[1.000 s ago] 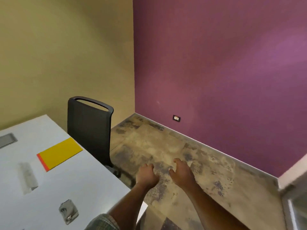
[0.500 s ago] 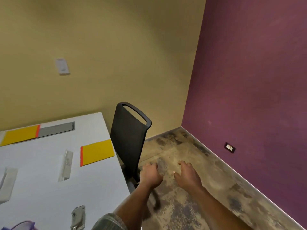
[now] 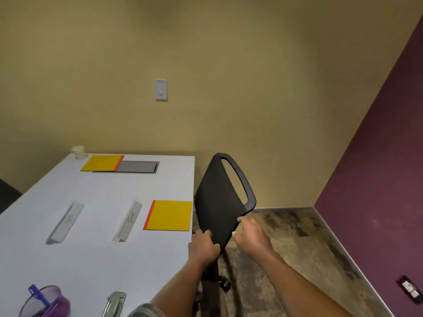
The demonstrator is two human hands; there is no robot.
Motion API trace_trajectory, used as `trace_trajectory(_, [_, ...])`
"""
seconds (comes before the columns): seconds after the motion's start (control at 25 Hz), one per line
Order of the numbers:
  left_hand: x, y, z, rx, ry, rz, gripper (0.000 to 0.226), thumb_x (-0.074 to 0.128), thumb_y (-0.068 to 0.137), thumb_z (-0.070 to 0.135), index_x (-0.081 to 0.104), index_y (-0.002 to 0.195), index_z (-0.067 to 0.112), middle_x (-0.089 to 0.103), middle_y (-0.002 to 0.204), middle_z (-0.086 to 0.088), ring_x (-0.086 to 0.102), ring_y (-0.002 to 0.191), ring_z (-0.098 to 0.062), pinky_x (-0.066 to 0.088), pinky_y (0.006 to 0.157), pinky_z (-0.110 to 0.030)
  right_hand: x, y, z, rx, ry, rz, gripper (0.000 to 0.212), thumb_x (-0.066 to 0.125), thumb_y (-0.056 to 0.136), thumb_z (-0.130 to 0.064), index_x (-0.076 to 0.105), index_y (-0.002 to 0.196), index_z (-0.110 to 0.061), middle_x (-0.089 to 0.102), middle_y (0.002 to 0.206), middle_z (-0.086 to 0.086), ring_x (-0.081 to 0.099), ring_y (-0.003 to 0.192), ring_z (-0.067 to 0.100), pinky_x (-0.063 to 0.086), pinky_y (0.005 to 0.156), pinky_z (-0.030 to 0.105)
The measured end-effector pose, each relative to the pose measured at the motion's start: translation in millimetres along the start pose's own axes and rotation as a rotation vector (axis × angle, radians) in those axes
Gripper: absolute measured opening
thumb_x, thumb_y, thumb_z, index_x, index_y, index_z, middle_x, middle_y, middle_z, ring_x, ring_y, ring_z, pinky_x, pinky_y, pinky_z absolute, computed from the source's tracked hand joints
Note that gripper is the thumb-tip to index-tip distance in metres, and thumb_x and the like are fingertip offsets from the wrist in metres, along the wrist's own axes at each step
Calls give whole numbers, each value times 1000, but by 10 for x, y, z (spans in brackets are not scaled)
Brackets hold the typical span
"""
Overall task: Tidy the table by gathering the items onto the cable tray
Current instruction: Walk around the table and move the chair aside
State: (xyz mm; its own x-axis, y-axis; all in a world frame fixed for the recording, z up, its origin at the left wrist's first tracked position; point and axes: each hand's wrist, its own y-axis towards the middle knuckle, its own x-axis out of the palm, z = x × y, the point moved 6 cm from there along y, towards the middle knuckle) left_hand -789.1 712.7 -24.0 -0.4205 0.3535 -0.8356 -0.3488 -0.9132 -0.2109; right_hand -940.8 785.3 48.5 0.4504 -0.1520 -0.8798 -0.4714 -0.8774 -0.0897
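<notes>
The grey cable tray point(image 3: 139, 167) is set into the white table point(image 3: 96, 259) at its far end. A yellow notebook point(image 3: 102, 163) lies partly over the tray's left end. A second yellow notebook point(image 3: 169, 215) lies near the table's right edge. Two white name bars point(image 3: 66, 223) point(image 3: 128, 221) lie mid-table. A metal stapler point(image 3: 114, 303) and a purple cup with a straw point(image 3: 45, 300) are at the near edge, and a paper cup point(image 3: 79, 152) stands at the far corner. My left hand point(image 3: 202, 245) is curled in a fist and my right hand point(image 3: 251, 236) is relaxed. Both hold nothing, off the table's right edge.
A black office chair point(image 3: 219, 202) stands against the table's right side, its back between my two hands. Patterned floor point(image 3: 286, 243) lies to the right, bounded by a tan wall with a switch plate point(image 3: 160, 89) and a purple wall with an outlet point(image 3: 409, 291).
My view has swung left from the floor and purple wall onto the table. The hands keep the same pose and now sit beside the chair back.
</notes>
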Motion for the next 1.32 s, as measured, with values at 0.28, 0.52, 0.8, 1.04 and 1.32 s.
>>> trace_trajectory(0.28, [-38,533,-221,-222,-11,94,45,57,89,42,57,127,20,52,132,-6,51,122,-26,48,101,-42,129,963,-391,-290,-19,-104,54,58,94,-41,41,143,-27,50,133,1,55,119,21,51,93,38])
trace_trajectory(0.52, [-3,962,-92,-434,-73,210,44,57,88,46,56,126,23,52,132,-4,51,121,-25,48,99,-41,42,1765,-401,-516,-67,-199,54,58,94,-42,40,143,-29,50,132,-1,57,115,20,49,88,35])
trace_trajectory(0.8, [7,1343,56,-652,-129,285,45,56,89,43,55,128,22,50,133,-4,48,123,-24,46,97,-38,-111,2426,-436,-763,-73,-312,53,56,95,-41,42,143,-25,51,126,0,56,108,20,47,84,33])
trace_trajectory(1.04, [56,1785,-76,-792,-191,339,45,56,90,38,54,132,21,48,136,-6,46,126,-25,45,98,-38,8,3115,-617,-882,-101,-387,52,54,96,-40,43,144,-23,48,138,3,55,119,24,49,91,37])
trace_trajectory(1.32, [99,2381,-578,-1001,-321,413,44,55,91,39,53,132,21,48,135,-6,46,126,-25,47,98,-38,541,4023,-1155,-1043,-226,-521,49,50,97,-42,44,141,-23,48,135,4,57,114,23,49,87,35])
